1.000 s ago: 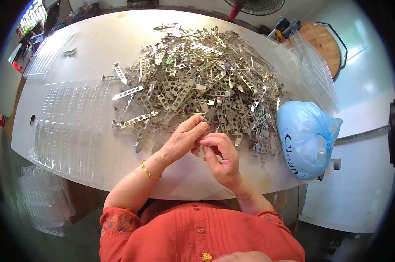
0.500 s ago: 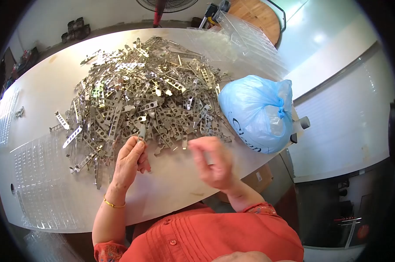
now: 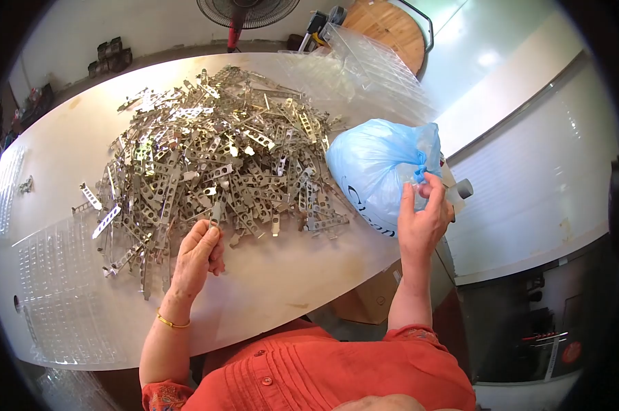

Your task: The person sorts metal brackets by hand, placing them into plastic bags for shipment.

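Observation:
My left hand (image 3: 198, 252) is closed at the near edge of the pile, pinching a small flat metal piece (image 3: 215, 214) whose tip sticks up past the thumb. In front of it lies a large heap of perforated metal strips (image 3: 220, 154), tangled and shiny. Over at the right, my right hand (image 3: 422, 218) is raised against a knotted blue plastic bag (image 3: 371, 164), just below its knot. Its thumb and forefinger are apart, with no metal piece visible between them. The other fingers are partly hidden.
Clear plastic trays (image 3: 59, 288) lie on the left of the white table (image 3: 282, 274), with more trays (image 3: 385, 68) at the back right. A grey-capped bottle (image 3: 465, 190) is beside the bag. Behind the table stand a fan (image 3: 244, 10) and a round wooden board (image 3: 388, 34).
My right hand has moved right and away from the pile's near edge, up to the blue bag's knot. My left hand keeps its metal piece. The view has shifted slightly.

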